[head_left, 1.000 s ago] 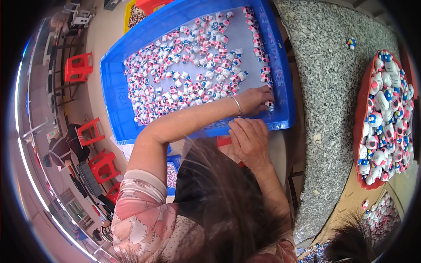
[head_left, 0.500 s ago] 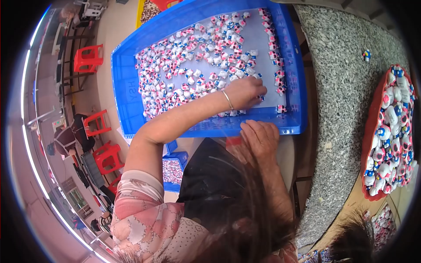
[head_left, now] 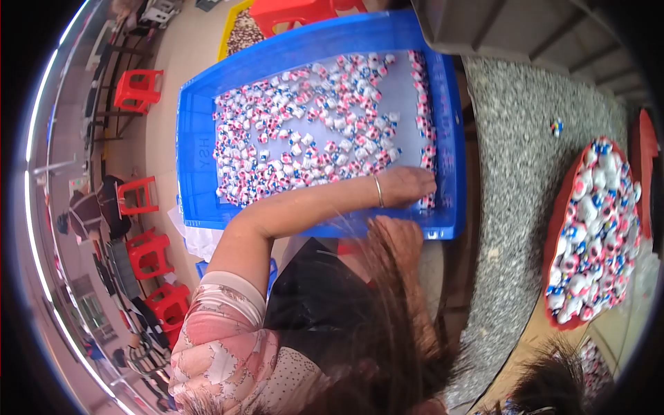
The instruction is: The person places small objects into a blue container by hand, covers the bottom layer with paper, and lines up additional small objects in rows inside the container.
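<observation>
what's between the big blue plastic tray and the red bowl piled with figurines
In the head view, a stretch of speckled grey stone counter separates the blue plastic tray from the red bowl; only one small loose figurine sits there.

speckled granite counter [head_left: 515, 173] carries red tray [head_left: 557, 228] heaped with figurines [head_left: 595, 221]; lone figurine [head_left: 555, 126] nearby.

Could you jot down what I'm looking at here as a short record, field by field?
setting: workshop with a speckled stone counter
main container: blue tray of small pink, white and blue figurines
left hand: reaching into the tray's near right corner, fingers on the figurines; bangle on the wrist
right hand: below the tray's near edge, mostly hidden by hair
side container: red tray heaped with larger figurines
stray piece: one figurine alone on the counter
</observation>
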